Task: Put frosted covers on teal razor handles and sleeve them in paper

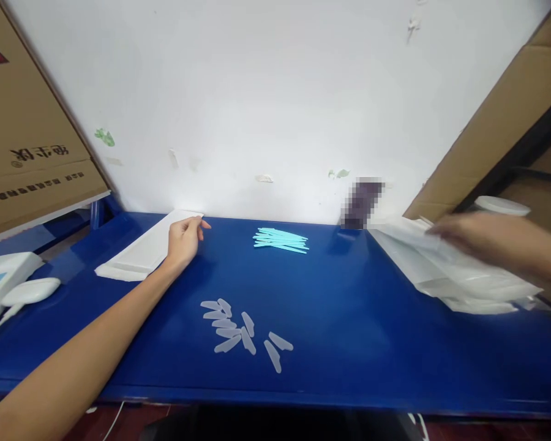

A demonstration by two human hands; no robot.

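My left hand [184, 240] is over the right edge of a long white packet [142, 248], its fingers curled in; whether anything is between them is hidden. At the far right my right hand [468, 236], smeared by motion, is over a pile of clear and whitish plastic bags [459, 275]. I cannot see what its fingers do. A loose bundle of thin turquoise sticks [281, 239] lies at the back middle of the blue table. Nearer the front edge are several translucent, blade-shaped plastic pieces [227, 323], most of them clustered, two of them a little apart to the right.
The blue table [344, 355] meets a white wall. A dark pixelated rectangle [362, 202] stands against it. Cardboard [37, 110] rises at left, with a white box [4, 275] and a white corded device [31, 291] below. A white round lid [502, 205] shows behind my right hand.
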